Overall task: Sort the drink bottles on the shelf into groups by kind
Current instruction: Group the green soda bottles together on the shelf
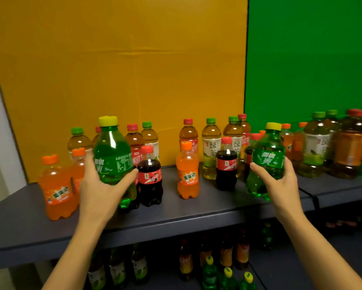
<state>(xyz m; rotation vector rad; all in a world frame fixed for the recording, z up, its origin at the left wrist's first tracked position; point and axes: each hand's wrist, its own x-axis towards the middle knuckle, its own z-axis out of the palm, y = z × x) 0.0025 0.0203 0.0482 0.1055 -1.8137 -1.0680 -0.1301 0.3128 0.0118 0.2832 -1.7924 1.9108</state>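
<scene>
Simultaneously, two green soda bottles are being gripped at the shelf

One green soda bottle with a yellow cap [113, 155] is being held around its lower body by the left hand [98, 189], the thumb being pressed against the label's right side and the fingers being wrapped round the far left side. A second green soda bottle [267, 162] of the same kind is being gripped by the right hand [280, 183], with the thumb on its left and the fingers curled round its right. Whether either bottle is being lifted or is being left standing on the dark shelf [196, 212] cannot be told.

The first bottle is being held between an orange soda bottle [57, 189] and a cola bottle [150, 178]; the second is being held just right of another cola bottle [226, 166]. Another orange soda bottle [187, 174] is being left upright between the two colas. Green tea bottles [211, 147] and red-capped tea bottles [188, 135] are being kept mixed along the back, before a yellow panel [113, 59] and a green panel [312, 59].
</scene>
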